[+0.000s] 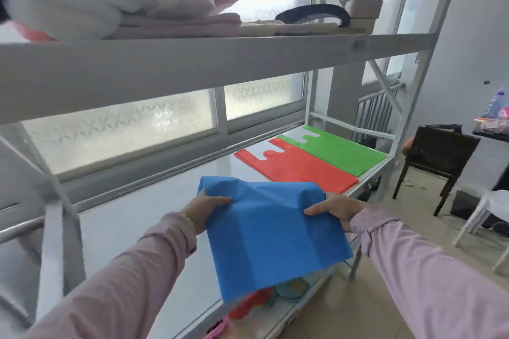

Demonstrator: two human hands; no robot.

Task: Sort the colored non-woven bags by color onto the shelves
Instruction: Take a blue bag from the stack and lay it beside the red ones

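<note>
A blue non-woven bag [271,237] hangs in front of me over the front edge of the white middle shelf [143,226]. My left hand [205,208] grips its upper left edge and my right hand [337,208] grips its upper right edge. Farther right on the same shelf, a red bag stack [300,169] lies flat. A green bag stack [341,150] lies flat right beside it, at the shelf's right end. Below the blue bag, a heap of mixed colored bags [256,301] shows on a lower level, mostly hidden.
The upper shelf [192,60] carries folded pale and pink fabric [115,0] and a dark curved object [314,15]. White slanted braces frame the rack. A dark chair [438,159] and a white stool [487,217] stand on the tiled floor at right.
</note>
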